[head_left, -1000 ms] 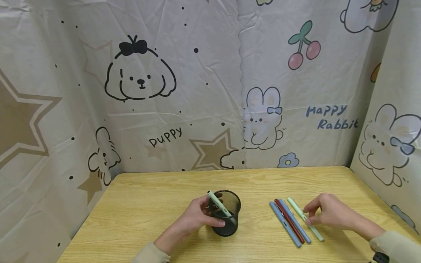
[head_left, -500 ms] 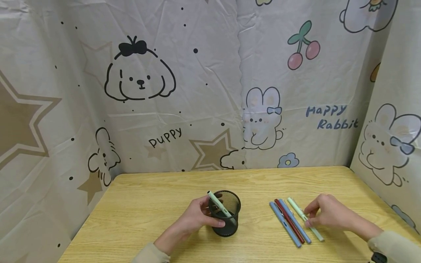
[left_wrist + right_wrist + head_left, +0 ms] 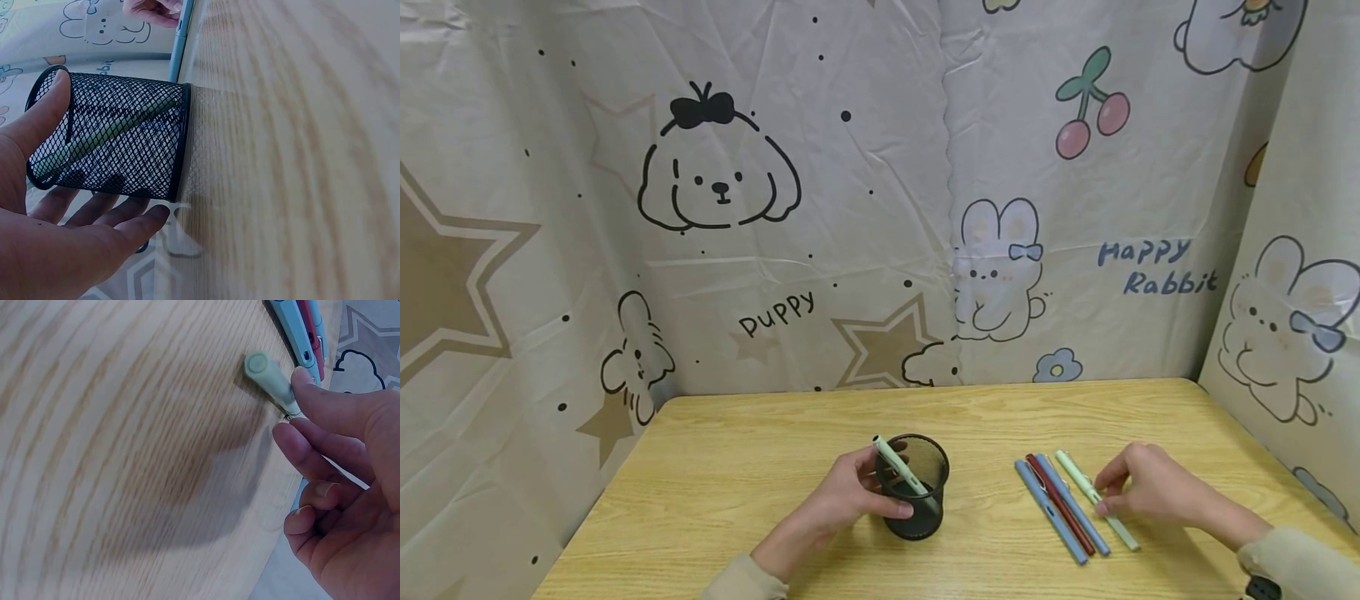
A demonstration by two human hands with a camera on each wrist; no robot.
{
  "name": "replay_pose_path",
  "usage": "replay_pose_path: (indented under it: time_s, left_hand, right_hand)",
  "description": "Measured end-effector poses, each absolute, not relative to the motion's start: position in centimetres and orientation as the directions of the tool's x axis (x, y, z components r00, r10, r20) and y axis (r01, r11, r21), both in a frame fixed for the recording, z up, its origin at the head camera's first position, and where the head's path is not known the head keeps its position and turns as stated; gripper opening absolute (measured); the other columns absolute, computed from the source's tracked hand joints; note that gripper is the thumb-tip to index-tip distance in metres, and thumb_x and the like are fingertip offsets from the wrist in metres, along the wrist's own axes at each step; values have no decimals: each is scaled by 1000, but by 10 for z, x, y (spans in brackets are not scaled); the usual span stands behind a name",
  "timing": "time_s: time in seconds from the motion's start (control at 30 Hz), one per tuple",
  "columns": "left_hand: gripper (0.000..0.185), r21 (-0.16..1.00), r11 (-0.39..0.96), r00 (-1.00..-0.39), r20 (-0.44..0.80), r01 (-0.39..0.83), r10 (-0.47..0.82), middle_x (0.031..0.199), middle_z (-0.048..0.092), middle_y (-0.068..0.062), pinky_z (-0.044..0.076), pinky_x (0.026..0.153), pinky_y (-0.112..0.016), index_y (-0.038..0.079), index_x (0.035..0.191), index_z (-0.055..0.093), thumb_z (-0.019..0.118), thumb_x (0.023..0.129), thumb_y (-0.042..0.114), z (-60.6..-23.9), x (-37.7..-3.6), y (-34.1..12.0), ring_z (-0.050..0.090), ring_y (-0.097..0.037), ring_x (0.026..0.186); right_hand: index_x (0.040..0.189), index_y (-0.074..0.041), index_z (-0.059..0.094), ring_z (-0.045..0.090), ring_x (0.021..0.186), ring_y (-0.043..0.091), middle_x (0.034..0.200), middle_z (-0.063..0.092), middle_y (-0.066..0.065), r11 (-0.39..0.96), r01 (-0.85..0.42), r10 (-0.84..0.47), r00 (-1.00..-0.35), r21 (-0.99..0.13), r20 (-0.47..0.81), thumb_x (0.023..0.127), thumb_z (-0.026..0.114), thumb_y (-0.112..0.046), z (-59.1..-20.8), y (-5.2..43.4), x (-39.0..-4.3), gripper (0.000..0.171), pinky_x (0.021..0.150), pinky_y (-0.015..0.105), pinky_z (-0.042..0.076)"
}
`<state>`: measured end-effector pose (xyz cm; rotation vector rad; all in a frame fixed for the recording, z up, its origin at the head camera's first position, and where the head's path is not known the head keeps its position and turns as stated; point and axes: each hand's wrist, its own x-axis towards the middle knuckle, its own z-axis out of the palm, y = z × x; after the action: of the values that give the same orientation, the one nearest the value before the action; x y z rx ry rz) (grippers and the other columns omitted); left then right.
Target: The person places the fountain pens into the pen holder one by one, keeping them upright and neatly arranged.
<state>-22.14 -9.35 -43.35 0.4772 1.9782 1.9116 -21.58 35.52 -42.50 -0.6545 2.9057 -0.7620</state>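
A black mesh pen holder (image 3: 914,521) stands upright on the table, and my left hand (image 3: 848,492) grips its side. In the left wrist view the thumb lies at the rim of the mesh pen holder (image 3: 125,134), with the other fingers around the far side. A light green pen (image 3: 898,465) leans inside it, its end above the rim. At the right, my right hand (image 3: 1157,487) pinches a second light green pen (image 3: 1075,473) lying on the table. The right wrist view shows thumb and fingertips at the barrel of this green pen (image 3: 269,375), the other fingers curled.
Left of the second green pen lie a blue pen (image 3: 1071,504), a dark red pen (image 3: 1060,504) and another blue pen (image 3: 1048,508), side by side. The wooden table (image 3: 760,442) meets a printed cloth backdrop (image 3: 865,250) at the back and sides.
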Motion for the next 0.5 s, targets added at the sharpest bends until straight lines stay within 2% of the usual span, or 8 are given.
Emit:
replay_pose_path:
  time_s: [0.5]
  left_hand:
    - [81, 999, 40, -886, -25, -7, 463, 148, 58, -19, 49, 108, -42, 5, 151, 57, 91, 78, -3, -435, -222, -93, 62, -33, 127]
  right_hand:
    - [94, -8, 83, 59, 74, 0, 78, 70, -16, 793, -379, -413, -910, -476, 38, 78, 94, -23, -425, 360, -216, 24, 67, 27, 52]
